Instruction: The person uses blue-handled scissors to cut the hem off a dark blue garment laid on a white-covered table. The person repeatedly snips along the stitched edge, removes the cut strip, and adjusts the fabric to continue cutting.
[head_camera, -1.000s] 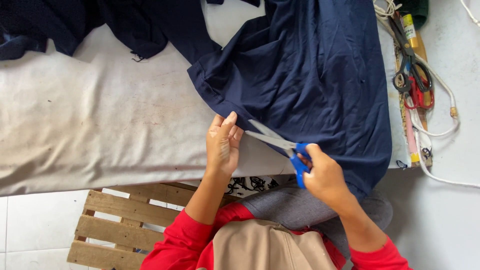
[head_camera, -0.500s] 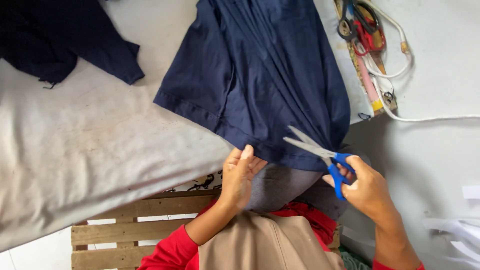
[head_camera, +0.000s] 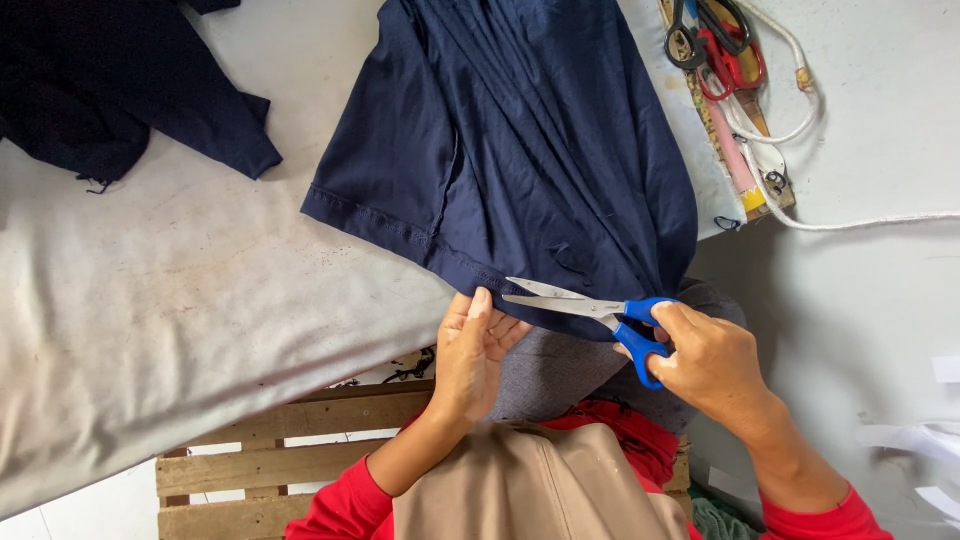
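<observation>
A dark navy garment (head_camera: 520, 150) lies spread on a grey-white padded table (head_camera: 180, 300), its hemmed edge hanging toward me. My left hand (head_camera: 478, 350) pinches the hem near the table's front edge. My right hand (head_camera: 715, 365) holds blue-handled scissors (head_camera: 590, 310), their steel blades slightly apart and pointing left at the hem, close to my left fingertips.
More dark cloth (head_camera: 110, 90) is heaped at the upper left. At the upper right lie black and red scissors (head_camera: 715, 45), a pink stick (head_camera: 735, 150) and a white cord (head_camera: 800, 120). A wooden pallet (head_camera: 260, 465) sits below the table edge.
The view has shifted so the garment sits more centrally. My right hand brought the scissors left to the hem, and my left hand stays on the hem's edge.
</observation>
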